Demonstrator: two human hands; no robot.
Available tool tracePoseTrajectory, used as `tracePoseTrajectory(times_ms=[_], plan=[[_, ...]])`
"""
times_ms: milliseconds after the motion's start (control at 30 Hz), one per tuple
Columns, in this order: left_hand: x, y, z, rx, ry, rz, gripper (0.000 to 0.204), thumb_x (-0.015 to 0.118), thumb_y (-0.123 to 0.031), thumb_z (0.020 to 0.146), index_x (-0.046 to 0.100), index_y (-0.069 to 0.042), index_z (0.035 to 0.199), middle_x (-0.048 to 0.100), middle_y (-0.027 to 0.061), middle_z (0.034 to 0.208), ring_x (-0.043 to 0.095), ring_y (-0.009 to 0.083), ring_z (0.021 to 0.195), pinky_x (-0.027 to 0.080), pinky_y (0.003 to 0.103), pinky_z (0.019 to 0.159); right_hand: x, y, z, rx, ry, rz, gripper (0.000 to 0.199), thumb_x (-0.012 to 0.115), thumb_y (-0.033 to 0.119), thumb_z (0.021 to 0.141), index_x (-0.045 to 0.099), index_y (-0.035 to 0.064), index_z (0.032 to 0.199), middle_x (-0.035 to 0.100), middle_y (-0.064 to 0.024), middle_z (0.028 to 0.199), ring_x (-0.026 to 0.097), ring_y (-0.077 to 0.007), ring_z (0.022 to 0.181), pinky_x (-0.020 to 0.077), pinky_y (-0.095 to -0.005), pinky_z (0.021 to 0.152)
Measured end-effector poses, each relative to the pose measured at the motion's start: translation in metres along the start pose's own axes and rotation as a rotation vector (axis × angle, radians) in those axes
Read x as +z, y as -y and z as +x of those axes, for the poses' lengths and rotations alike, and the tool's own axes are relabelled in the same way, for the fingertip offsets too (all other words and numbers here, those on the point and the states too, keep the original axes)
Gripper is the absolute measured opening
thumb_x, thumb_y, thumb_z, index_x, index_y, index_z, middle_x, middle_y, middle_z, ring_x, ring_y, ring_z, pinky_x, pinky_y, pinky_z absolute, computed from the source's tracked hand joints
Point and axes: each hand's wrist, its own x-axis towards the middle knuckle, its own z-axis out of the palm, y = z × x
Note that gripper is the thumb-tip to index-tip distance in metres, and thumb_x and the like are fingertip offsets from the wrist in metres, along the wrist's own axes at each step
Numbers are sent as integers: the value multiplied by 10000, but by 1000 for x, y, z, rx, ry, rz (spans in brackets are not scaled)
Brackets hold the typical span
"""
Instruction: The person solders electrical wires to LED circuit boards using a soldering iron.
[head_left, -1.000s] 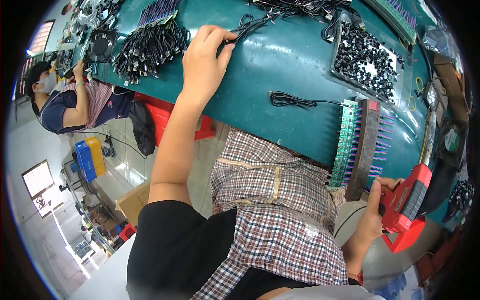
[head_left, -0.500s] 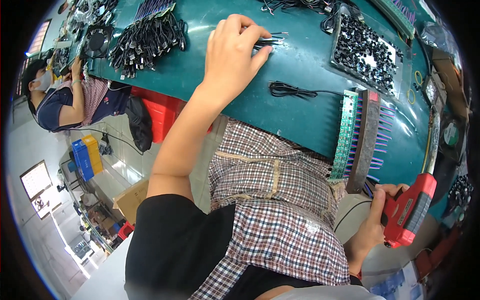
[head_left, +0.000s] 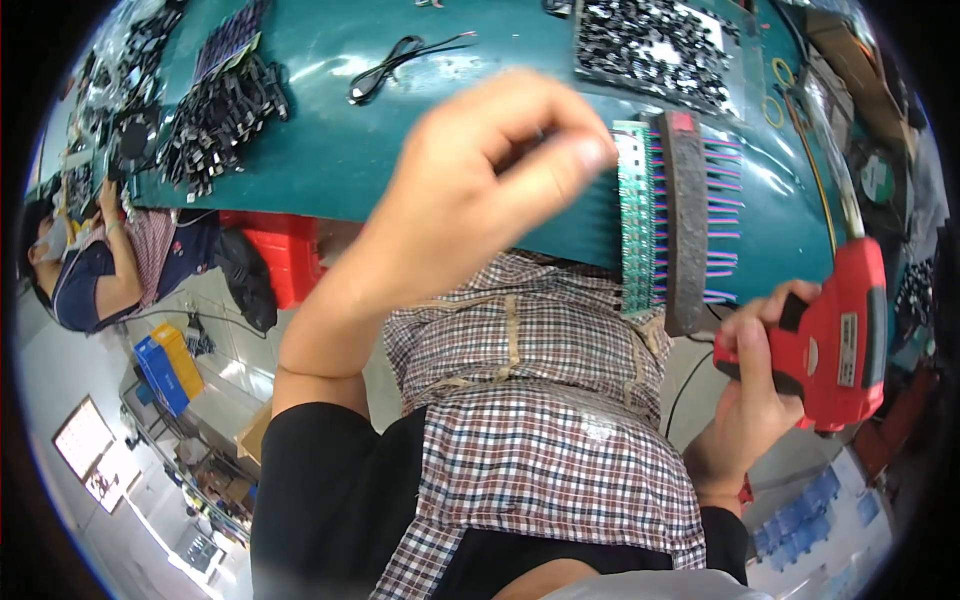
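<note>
My left hand (head_left: 490, 190), slightly blurred, hovers over the green table with thumb and fingertips pinched together beside the left edge of a green circuit board strip (head_left: 635, 220). What they pinch, if anything, is hidden. Along the board lies a dark brown bar (head_left: 686, 230), with pink and blue wires (head_left: 722, 205) sticking out on its right. My right hand (head_left: 755, 385) wraps round the handle of a red soldering gun (head_left: 845, 340), whose metal tube points away from me. Farther off, a coiled black cable (head_left: 385, 72) with bare wire ends lies on the table.
A pile of black cables (head_left: 225, 120) covers the table's left part. A clear tray (head_left: 655, 50) full of small black parts sits at the far right, near yellow rings (head_left: 775, 110). A masked co-worker (head_left: 90, 255) sits at far left, with a red stool (head_left: 270, 260) nearby.
My left hand has let go of the black cable and come nearer, rightward to the board. The soldering gun has been raised a little. The whole view has shifted.
</note>
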Motion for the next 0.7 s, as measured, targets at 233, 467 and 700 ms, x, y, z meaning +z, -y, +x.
tracePoseTrajectory(times_ms=[233,467,700], plan=[[44,-14,-7,-294,340,-391,142,658,-146,986,694,-9,970,642,29,943,559,32,701,460,174,545,30,13,22,-11,117,-84,495,616,-144,849,463,-17,1303,544,-90,1050,679,-293,1064,544,-333,892],[50,-7,-11,-268,360,-288,148,670,-155,979,686,-10,961,633,40,939,563,48,693,460,198,545,26,5,23,30,238,-48,505,607,-176,838,445,-30,1294,515,-82,1062,684,-217,994,561,-325,860],[61,-5,-19,117,226,90,112,749,-62,873,686,-9,950,628,78,878,626,140,680,492,270,557,20,-5,23,-2,290,-78,550,648,-133,865,425,-33,1358,568,-51,1041,653,-137,924,512,-263,808]])
